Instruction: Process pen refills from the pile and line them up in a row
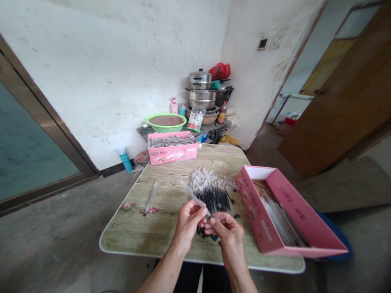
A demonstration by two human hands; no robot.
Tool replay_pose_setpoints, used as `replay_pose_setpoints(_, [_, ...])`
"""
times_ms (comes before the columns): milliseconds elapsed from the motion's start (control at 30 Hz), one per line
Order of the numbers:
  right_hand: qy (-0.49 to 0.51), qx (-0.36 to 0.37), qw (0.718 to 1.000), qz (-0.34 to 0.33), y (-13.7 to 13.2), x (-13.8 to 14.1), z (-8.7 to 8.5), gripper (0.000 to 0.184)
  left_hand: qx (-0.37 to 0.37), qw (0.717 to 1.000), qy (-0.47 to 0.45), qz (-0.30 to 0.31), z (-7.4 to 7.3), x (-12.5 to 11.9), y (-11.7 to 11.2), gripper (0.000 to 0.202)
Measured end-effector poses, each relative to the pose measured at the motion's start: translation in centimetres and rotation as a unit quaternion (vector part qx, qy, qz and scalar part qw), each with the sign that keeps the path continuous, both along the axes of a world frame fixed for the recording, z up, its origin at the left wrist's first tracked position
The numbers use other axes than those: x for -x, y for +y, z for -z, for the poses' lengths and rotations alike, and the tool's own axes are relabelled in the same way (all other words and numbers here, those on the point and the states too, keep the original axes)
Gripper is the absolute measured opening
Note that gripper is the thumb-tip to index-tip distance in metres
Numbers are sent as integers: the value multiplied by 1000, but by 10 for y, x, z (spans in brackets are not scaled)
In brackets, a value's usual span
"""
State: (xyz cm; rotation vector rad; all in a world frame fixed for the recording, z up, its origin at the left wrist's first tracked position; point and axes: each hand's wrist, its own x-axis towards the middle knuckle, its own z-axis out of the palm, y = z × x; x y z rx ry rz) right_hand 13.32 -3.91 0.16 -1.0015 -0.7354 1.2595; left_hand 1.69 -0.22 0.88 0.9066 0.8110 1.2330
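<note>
Between my two hands, above the near middle of the table, a translucent pen (191,192) slants up to the left. My left hand (187,223) is closed around its lower half, thumb on top. The fingers of my right hand (228,232) pinch at its lower end, where a small dark part shows; the fingertips hide most of it. Just beyond my hands lies a row of black pen parts (215,199), partly covered by them. Behind that is a heap of small whitish translucent pieces (203,177). Another pen (150,199) lies alone on the left.
On the right of the table (128,232) stands a pink box (259,219) with clear tubes (282,219) inside. A second pink box (174,154), full of pens, sits at the far edge. Behind it are a green basin (166,127) and stacked steel pots (201,97).
</note>
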Motion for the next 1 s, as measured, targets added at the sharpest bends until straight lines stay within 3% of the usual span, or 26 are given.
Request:
replay_pose_setpoints(400, [-16, 5, 1000, 10, -1, 1, -3, 20, -4, 1000, 20, -3, -3, -1, -1, 23])
replay_pose_setpoints(867, [-26, 1, 1000, 9, -3, 4, 7, 23, -4, 999, 29, -27, 5, -3, 0, 21])
replay_pose_setpoints(1000, [-84, -11, 996, 27, -2, 5, 10, 23, 1, 999, 20, -26, 7, -4, 0, 22])
